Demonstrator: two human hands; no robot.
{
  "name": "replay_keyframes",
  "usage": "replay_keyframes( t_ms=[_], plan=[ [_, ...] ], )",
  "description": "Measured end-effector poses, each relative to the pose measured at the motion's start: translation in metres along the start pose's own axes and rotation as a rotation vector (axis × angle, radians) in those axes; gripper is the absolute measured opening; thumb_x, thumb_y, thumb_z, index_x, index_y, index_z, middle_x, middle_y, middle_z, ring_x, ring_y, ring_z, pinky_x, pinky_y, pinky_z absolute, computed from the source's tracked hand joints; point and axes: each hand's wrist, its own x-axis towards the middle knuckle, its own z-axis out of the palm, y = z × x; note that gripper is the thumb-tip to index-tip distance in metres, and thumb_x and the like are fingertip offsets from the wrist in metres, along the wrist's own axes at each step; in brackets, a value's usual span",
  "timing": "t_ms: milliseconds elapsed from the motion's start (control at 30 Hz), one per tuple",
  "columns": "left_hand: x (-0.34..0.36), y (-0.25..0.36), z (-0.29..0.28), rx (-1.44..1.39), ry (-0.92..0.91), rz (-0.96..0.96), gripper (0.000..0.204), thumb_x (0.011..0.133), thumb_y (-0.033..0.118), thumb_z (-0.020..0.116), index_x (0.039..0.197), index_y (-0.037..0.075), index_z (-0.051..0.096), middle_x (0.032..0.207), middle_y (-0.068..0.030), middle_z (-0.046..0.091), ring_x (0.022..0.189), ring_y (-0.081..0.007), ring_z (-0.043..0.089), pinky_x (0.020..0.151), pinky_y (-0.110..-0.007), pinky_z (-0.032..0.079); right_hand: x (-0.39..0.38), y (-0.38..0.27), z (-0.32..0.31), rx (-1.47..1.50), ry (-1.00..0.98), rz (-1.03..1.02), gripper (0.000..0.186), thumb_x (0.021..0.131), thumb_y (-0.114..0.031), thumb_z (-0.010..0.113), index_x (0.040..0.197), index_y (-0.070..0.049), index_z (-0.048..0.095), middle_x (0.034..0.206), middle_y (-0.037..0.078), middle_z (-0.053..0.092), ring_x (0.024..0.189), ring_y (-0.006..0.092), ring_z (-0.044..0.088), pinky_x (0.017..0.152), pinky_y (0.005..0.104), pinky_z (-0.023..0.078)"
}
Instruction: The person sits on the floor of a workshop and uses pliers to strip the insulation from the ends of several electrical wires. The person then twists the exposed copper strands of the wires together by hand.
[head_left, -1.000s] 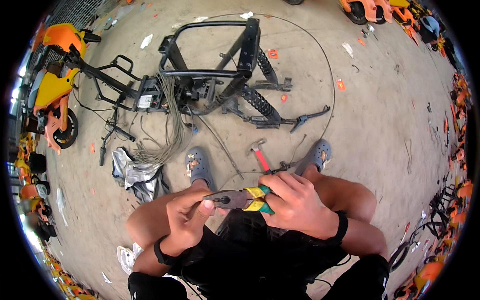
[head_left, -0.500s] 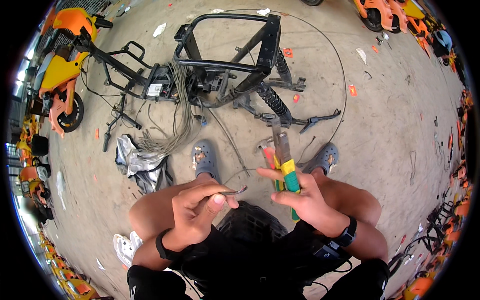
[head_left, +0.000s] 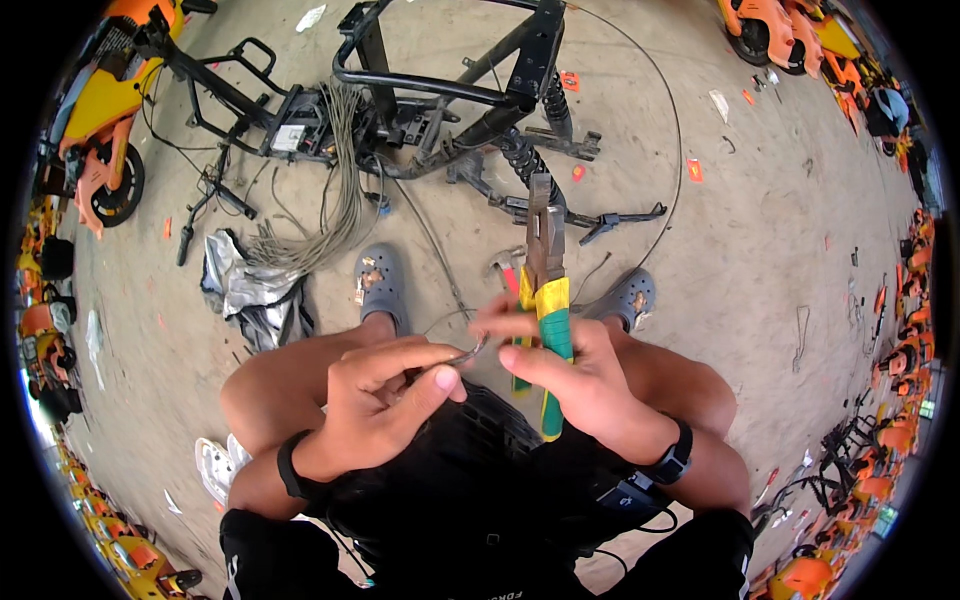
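My left hand [head_left: 380, 402] is closed, pinching a short grey cable [head_left: 464, 358] between thumb and forefinger. Its stripped-looking tip bends up, toward my other hand. My right hand [head_left: 610, 395] holds a pair of pliers [head_left: 555, 325] with green and yellow grips, metal jaws pointing away from me. The forefinger and thumb of that hand stretch out close to the cable's tip; blur hides whether they touch it. A red-handled hammer [head_left: 508, 273] lies on the floor behind the pliers.
A black scooter frame [head_left: 440, 88] lies ahead, a thick bundle of grey cables [head_left: 345, 190] trailing from it. Beside my left shoe [head_left: 380, 285] sits a silver and black cloth [head_left: 250, 290]. Orange and yellow scooters [head_left: 105, 120] line both sides.
My right hand has moved left with the pliers, bringing its fingers up to the cable end. The pliers now stand more upright. The whole view has shifted slightly.
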Motion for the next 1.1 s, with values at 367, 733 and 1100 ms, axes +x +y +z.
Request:
replay_keyframes(
  t_ms=[367, 733, 1100],
  plan=[
    [0.001, 0.004, -0.008, 0.015, 0.193, -0.052, 0.021, 0.1, 0.01, 0.062, 0.112, -0.006, 0.07, 0.08, -0.0075, 0.067, 0.067, -0.0095, 0.061, 0.058, -0.021, 0.045, -0.007, -0.002, -0.017, 0.037, -0.306, 0.016, 0.081, 0.064, 0.003, 0.051, 0.145, 0.001, 0.049, 0.167, 0.016, 0.016, 0.155, 0.0289, 0.009, 0.12, 0.0429, 0.015],
    [-0.006, 0.014, -0.018, 0.069, 0.109, -0.188, 0.02, 0.099, 0.009, 0.063, 0.111, -0.005, 0.07, 0.086, -0.0079, 0.068, 0.066, -0.0083, 0.057, 0.06, -0.024, 0.044, -0.006, -0.005, -0.019, -0.852, -0.046, -0.488, 0.046, 0.061, 0.004, 0.052, 0.1, 0.001, 0.076, 0.158, 0.026, 0.031, 0.15, 0.0437, 0.024, 0.118, 0.0544, 0.02],
    [-0.001, 0.015, -0.02, 0.218, -0.043, 0.057, 0.017, 0.097, 0.009, 0.066, 0.107, -0.003, 0.073, 0.075, -0.0074, 0.069, 0.056, -0.0069, 0.054, 0.05, -0.022, 0.04, -0.004, -0.004, -0.01, -1.177, 0.118, -0.681, 0.047, 0.062, -0.007, 0.07, 0.108, -0.013, 0.077, 0.125, 0.016, 0.05, 0.123, 0.0409, 0.048, 0.109, 0.0634, 0.03]
  ],
)
